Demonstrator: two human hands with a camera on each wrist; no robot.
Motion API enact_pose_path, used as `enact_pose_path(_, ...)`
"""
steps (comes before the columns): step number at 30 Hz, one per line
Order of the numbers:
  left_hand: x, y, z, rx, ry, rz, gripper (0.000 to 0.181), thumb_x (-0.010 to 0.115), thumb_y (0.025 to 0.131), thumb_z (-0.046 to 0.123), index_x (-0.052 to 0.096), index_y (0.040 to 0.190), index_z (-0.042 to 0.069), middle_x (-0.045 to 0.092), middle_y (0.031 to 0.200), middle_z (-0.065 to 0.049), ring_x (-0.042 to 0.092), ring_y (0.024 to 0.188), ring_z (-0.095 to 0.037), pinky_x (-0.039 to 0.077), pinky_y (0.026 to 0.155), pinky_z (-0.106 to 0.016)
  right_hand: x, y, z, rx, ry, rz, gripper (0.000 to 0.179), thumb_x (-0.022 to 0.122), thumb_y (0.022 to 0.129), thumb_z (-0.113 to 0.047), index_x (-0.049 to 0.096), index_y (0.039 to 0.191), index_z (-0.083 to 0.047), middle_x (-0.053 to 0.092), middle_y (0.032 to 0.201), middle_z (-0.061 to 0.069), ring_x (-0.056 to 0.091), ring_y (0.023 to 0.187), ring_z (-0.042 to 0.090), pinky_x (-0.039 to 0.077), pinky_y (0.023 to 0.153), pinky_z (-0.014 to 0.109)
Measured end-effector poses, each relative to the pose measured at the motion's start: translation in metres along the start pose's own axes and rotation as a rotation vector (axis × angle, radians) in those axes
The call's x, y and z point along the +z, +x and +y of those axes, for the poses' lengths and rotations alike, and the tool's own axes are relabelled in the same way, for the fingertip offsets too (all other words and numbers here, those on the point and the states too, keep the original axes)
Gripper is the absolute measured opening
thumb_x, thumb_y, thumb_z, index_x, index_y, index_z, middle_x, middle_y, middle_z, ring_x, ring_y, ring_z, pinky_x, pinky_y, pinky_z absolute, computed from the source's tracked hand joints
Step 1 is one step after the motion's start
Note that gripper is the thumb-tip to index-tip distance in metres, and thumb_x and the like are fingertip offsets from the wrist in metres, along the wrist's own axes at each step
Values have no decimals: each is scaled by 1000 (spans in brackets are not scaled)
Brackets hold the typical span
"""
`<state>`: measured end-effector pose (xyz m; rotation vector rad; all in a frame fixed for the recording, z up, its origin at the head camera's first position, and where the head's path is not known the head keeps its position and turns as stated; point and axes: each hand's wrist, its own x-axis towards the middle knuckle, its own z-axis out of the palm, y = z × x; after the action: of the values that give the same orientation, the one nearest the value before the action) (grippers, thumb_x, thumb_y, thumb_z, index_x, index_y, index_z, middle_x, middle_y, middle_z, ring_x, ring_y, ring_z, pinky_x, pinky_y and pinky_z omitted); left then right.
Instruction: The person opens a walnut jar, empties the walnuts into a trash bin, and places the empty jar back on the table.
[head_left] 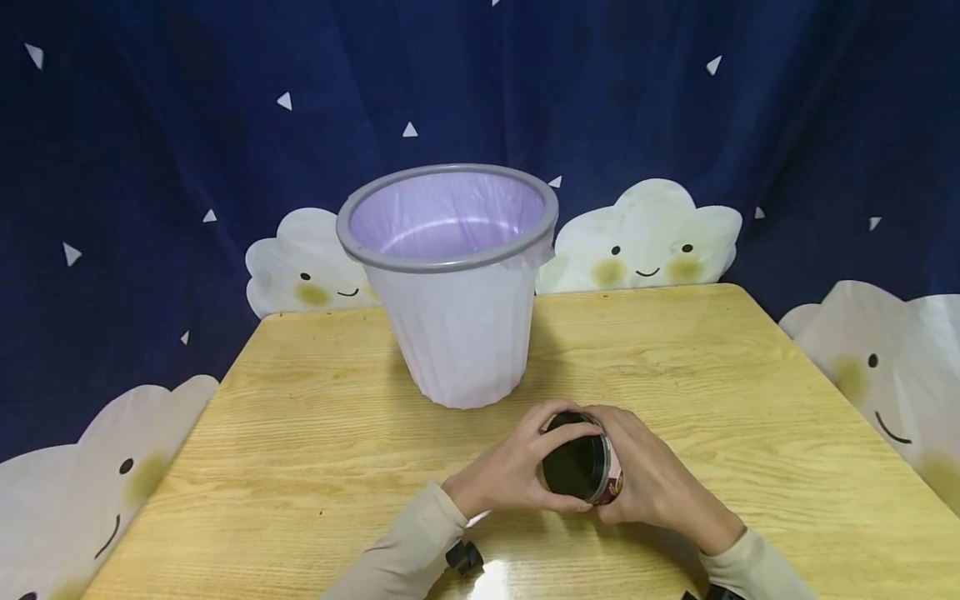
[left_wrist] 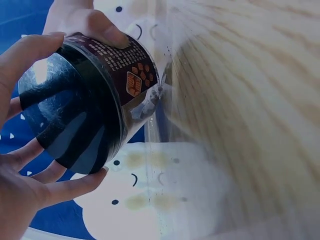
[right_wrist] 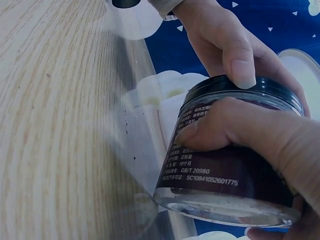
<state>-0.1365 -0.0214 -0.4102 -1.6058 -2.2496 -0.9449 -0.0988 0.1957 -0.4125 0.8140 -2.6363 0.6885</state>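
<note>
White print on the dark label (right_wrist: 250, 167) of the jar (right_wrist: 227, 207), just below the thumb of the right hand (right_wrist: 270, 132), reads 10个月, then GB/T 20980, then SC10841052601775 on the lowest line. Lines higher up, partly behind that thumb, are too blurred to read fully. Small characters beside a right fingertip in the left wrist view, and lettering near the left hand's thumb in the head view, are illegible.

Smiling clouds (head_left: 649, 225) behind a lined bin (head_left: 461, 333)

The white bin stands upright on the far half of the wood-grain tabletop (head_left: 322, 425), its grey rim (head_left: 450, 266) circling a pale purple liner (head_left: 450, 204). Beyond hangs a dark blue curtain (head_left: 487, 75) scattered with small white triangles (head_left: 409, 131); the clouds along its lower part have black eyes and yellow cheeks.
</note>
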Motion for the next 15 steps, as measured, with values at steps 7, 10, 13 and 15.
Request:
enact_pose_path(7, -1, -2, 0, 20, 7, -63, 96, 88, 67, 37, 35, 146, 19, 28, 147, -10, 32, 134, -23, 37, 107, -34, 2, -2, 0, -4, -3, 13, 111, 90, 35, -26, 45, 135, -6, 54, 128, 7, 50, 117, 27, 48, 93, 48)
enact_pose_path(10, -1, -1, 0, 22, 15, -57, 95, 87, 69, 37, 35, 145, 19, 30, 145, -10, 35, 132, -23, 38, 107, -33, 2, -2, 0, -5, -1, 18, 112, 90, 35, -26, 45, 135, -5, 54, 128, 6, 50, 117, 26, 48, 92, 48)
enact_pose_path(13, -1, -1, -1, 18, 25, -48, 97, 88, 67, 38, 35, 146, 19, 31, 145, -10, 34, 132, -21, 37, 108, -32, 1, -2, 0, -5, 5, 20, 112, 90, 35, -26, 45, 135, -6, 54, 128, 6, 50, 117, 26, 48, 92, 48)
enact_pose_path(15, 0, -1, -1, 17, 36, -53, 102, 90, 64, 37, 33, 146, 19, 29, 146, -11, 32, 134, -21, 34, 109, -31, 1, -1, 0, -2, 7, 20, 113, 91, 35, -26, 44, 136, -6, 54, 129, 6, 50, 118, 27, 48, 92, 49)
